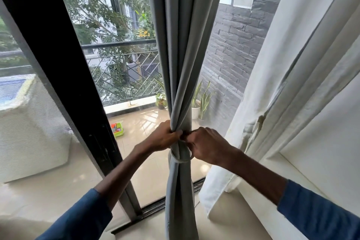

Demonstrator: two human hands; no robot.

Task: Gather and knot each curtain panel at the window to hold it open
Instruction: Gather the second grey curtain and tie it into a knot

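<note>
While the grey curtain panel (181, 64) hangs gathered before the glass door (120, 64), the left hand (165, 137) grips it and the fingers of the right hand (209, 147) pinch its fabric above the loop (180, 158); pulling both evenly should tighten it. A white panel (292, 103) hangs at right, above pale floor tiles (224, 220)

The grey curtain panel (183, 48) hangs gathered into a narrow bunch, loop-wrapped at mid-height.
</note>
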